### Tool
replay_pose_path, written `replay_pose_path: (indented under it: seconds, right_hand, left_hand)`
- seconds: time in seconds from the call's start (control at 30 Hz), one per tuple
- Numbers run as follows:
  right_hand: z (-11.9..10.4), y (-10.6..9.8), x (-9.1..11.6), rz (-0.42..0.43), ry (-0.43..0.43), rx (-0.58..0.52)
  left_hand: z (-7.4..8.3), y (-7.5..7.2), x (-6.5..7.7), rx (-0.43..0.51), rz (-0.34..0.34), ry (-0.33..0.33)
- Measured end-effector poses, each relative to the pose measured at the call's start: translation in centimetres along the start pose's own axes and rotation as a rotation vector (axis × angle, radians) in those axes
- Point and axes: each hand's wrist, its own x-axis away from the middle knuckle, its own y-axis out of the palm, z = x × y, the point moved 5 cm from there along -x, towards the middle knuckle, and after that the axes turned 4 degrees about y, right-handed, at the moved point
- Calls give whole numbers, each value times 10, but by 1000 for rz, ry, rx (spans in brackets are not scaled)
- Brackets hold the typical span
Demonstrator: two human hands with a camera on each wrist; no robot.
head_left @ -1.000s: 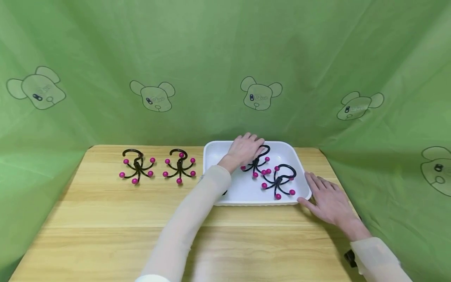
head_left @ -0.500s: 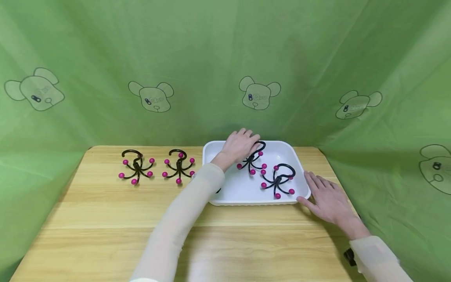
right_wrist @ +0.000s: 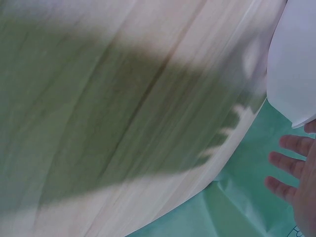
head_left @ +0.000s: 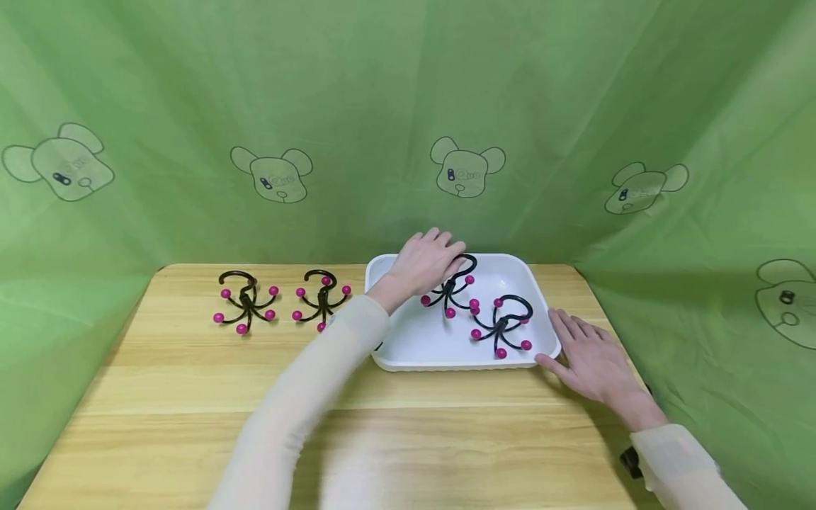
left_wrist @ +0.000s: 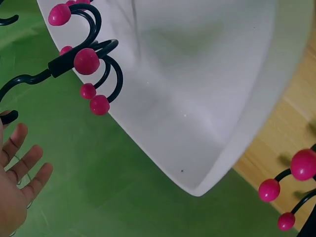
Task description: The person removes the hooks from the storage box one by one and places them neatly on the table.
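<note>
In the head view, my left hand (head_left: pixel 417 265) pinches the curved top of a black claw hanger hook (head_left: pixel 449 290) with pink ball tips. That hanger hook hangs over the white tray (head_left: pixel 414 347), near its back rim. The left wrist view shows its hub (left_wrist: pixel 63 61) tilted, several arms above the tray's inside, with my thumb hidden. A second hanger hook (head_left: pixel 501 326) lies in the tray at the right. At the tray's front right corner rests my right hand (head_left: pixel 596 365), its fingers straight along the side and its thumb at the front.
On the wooden table (head_left: pixel 191 382), two more hanger hooks lie left of the tray, one at far left (head_left: pixel 246 299) and one nearer (head_left: pixel 323 297), partly behind my left sleeve (head_left: pixel 319 375). A green curtain (head_left: pixel 370 85) stands behind and at both sides.
My left hand has moved left and slightly up with the hanger hook, away from the one lying in the tray. My right hand stays at the tray's corner.
</note>
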Motion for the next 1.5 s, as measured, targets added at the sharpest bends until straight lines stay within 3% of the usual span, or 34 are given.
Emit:
replay_pose_path:
  seconds: [0.37,0.7,1.13,1.5]
  right_hand:
    - [-1,1,3,-3,3,-13]
    - [-1,1,3,-4,4,-14]
    - [0,0,2,2,8,-7]
    - [0,0,0,2,5,-4]
  left_hand:
    - [4,-13,19,-35,43,57]
    - [3,-25,41,-46,80,71]
    - [-11,-35,70,-8,169,54]
    - [-35,-60,107,1,260,52]
